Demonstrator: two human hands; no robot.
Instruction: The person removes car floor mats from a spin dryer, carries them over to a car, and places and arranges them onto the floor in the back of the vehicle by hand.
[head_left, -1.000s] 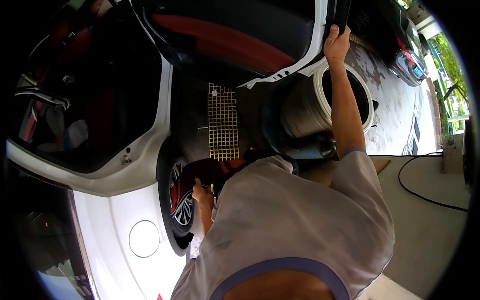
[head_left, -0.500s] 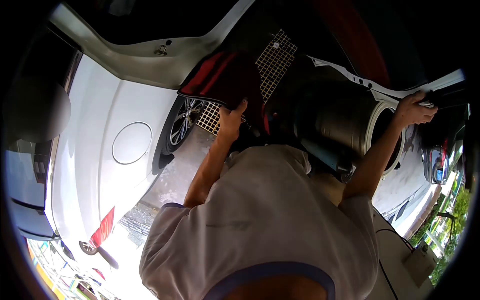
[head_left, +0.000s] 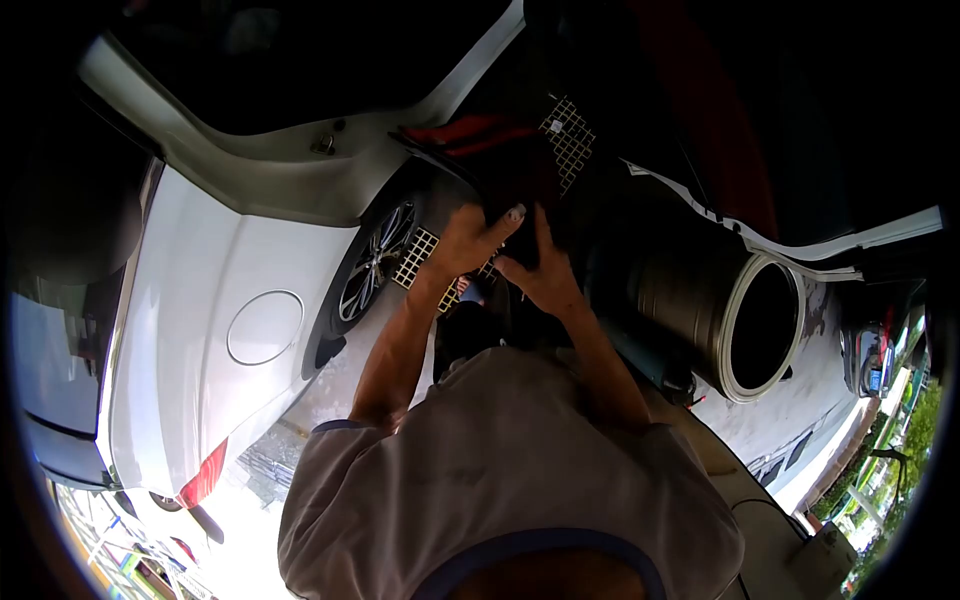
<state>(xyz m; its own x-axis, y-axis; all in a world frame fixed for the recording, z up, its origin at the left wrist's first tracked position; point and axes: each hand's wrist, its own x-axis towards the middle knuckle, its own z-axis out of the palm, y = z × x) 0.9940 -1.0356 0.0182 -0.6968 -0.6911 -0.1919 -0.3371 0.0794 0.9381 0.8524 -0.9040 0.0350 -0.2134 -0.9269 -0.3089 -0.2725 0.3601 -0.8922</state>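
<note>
Both bare forearms (head_left: pixel 402 345) angle inward; the bare left hand (head_left: pixel 462 242) extends its thumb toward the bare right hand (head_left: pixel 547 281), whose thumb and forefinger spread.

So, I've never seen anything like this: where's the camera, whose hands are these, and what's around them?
There's no machine here. A person works bare-handed, and a camera worn on the head looks forward and down, past their grey cloth shirt. The left hand and right hand are close together by a dark red, black-edged piece; shadow hides whether either grips it. At left is a white car with a black-tyred, metal-spoked wheel; at right, a large metal drum with a pale rim. The floor holds a yellowish square-grid grating.
</note>
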